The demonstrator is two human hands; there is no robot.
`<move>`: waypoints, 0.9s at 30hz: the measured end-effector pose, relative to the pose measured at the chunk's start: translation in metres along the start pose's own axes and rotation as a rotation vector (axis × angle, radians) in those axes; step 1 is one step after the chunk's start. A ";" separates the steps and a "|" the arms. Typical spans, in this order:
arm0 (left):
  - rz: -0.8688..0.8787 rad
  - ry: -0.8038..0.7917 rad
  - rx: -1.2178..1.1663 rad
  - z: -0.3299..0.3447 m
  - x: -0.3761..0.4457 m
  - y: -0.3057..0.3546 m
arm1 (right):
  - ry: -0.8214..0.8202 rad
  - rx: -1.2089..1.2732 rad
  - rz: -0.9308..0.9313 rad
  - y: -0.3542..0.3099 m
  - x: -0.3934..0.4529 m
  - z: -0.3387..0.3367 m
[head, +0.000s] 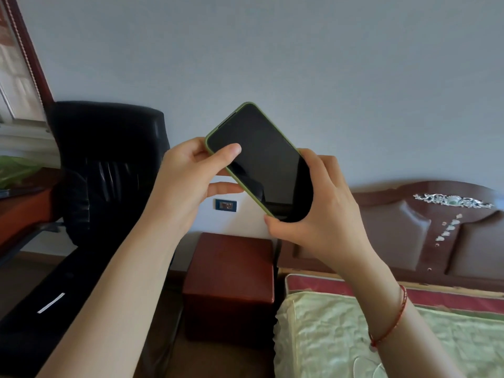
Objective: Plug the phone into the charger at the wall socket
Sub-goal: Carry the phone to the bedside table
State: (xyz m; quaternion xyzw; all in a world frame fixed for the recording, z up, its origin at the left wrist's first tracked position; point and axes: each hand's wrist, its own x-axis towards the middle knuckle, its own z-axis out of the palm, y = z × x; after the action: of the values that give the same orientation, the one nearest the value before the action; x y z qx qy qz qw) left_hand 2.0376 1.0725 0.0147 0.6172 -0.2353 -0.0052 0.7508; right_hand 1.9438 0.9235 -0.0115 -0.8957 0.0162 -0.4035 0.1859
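A phone [263, 156] in a green case, screen dark and facing me, is held tilted in front of the wall. My left hand [188, 184] pinches its upper left edge, thumb on the glass. My right hand [319, 211] wraps around its lower end from the right. Low on the wall, just below the phone, sits a small blue-framed wall socket [225, 205]. No charger or cable shows; the phone and hands hide part of the wall beside the socket.
A reddish-brown bedside cabinet [231, 271] stands under the socket. A black leather chair [109, 165] is to the left, beside a desk edge [19, 211]. A bed [409, 336] with a pale green cover and a brown headboard [436, 227] fills the right.
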 end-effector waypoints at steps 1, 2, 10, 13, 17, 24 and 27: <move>-0.009 -0.003 0.000 0.001 0.013 -0.009 | -0.005 0.010 0.011 0.009 0.008 0.011; -0.020 -0.007 -0.003 0.002 0.023 -0.016 | -0.008 0.017 0.018 0.016 0.014 0.018; -0.175 -0.053 0.094 -0.008 0.151 -0.118 | -0.108 0.097 0.138 0.100 0.080 0.132; -0.263 -0.128 0.161 -0.013 0.200 -0.159 | -0.155 0.106 0.204 0.136 0.101 0.184; -0.342 -0.182 0.292 -0.021 0.253 -0.218 | -0.190 0.092 0.256 0.184 0.114 0.250; -0.147 -0.033 0.631 -0.013 0.312 -0.317 | -0.353 0.077 0.321 0.265 0.104 0.344; -0.158 -0.064 0.642 -0.004 0.324 -0.362 | -0.425 0.065 0.351 0.297 0.092 0.383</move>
State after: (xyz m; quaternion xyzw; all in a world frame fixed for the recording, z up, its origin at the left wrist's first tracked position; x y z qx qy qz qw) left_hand 2.4293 0.8934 -0.2104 0.8381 -0.1998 -0.0084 0.5075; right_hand 2.3211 0.7535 -0.2799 -0.9374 0.1186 -0.1684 0.2807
